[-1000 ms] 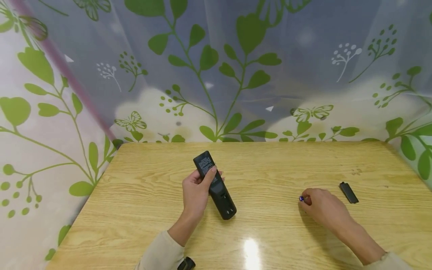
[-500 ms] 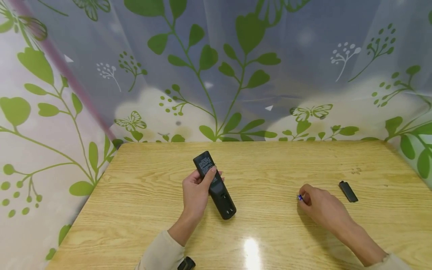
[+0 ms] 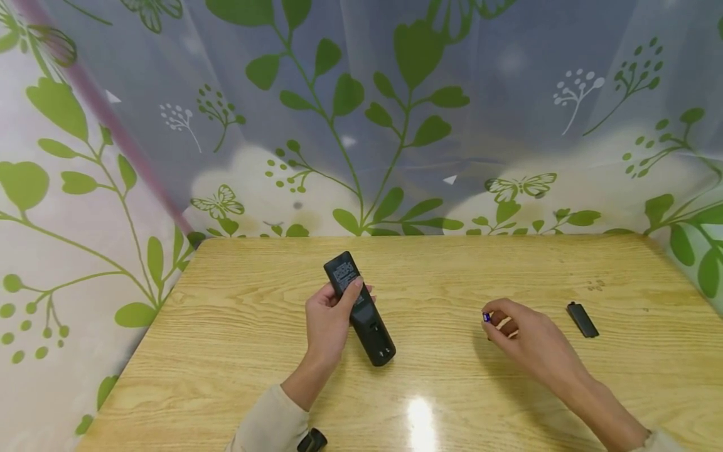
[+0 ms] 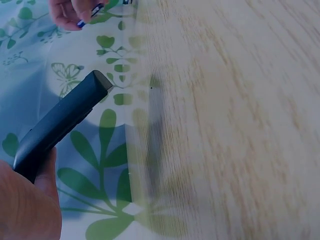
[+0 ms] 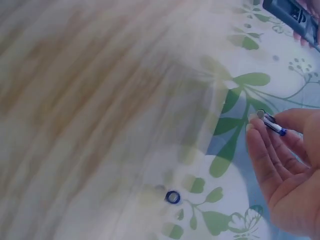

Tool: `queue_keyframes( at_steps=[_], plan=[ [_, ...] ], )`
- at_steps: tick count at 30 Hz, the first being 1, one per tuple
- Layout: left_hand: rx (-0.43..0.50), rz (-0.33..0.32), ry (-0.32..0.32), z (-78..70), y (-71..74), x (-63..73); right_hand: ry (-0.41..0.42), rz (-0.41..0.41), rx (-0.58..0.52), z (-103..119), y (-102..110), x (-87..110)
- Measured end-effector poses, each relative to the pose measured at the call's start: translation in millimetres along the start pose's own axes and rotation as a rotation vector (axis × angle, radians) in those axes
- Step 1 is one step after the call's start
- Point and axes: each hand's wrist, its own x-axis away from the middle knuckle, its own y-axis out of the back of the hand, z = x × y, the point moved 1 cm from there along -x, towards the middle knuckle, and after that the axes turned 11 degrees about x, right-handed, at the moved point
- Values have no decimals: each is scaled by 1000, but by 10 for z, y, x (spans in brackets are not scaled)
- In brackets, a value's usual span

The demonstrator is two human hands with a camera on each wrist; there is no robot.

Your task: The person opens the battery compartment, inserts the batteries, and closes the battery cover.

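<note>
My left hand [image 3: 330, 323] grips a black remote control [image 3: 377, 339] around its middle, thumb across the labelled back. The back faces up, and its battery compartment lies uncovered at the near end, showing metal contacts. To the right, my right hand [image 3: 533, 336] pinches a small blue battery [image 3: 487, 317] between thumb and fingertips, above the table. In the right wrist view that battery [image 5: 276, 127] shows a silver end and a blue-and-white side. A second blue-rimmed round end, looking like a battery [image 5: 172, 197], sits on the table there; the right hand hides it in the head view.
A black battery cover [image 3: 583, 320] lies on the wooden table [image 3: 254, 282] to the right of my right hand. Behind the table hangs a curtain [image 3: 384, 125] printed with leaves and butterflies. A dark device [image 3: 312, 441] shows beside the left sleeve.
My right hand has moved left and a little farther back, carrying the battery off the table. My left hand and the remote control stay as they were.
</note>
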Motion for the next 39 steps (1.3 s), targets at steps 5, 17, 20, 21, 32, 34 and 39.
queue_keyframes(
  at_steps=[5,17,20,21,32,34,39],
  plan=[
    [-6,-4,5,7,3,-6,1,-35,-56,142,14,-4],
    [16,4,3,9,-14,16,140,-138,-160,546,-187,-55],
    [14,8,4,7,-20,18,204,-160,-210,658,-264,-82],
    [13,9,4,7,-21,18,220,-160,-233,697,-288,-91],
    [7,14,1,-4,-26,17,316,-143,-351,1022,-481,-164],
    [14,17,-3,-8,-31,24,321,-138,-358,1054,-512,-173],
    [26,30,-7,-5,-31,33,347,-150,-346,1093,-564,-178]
  ],
)
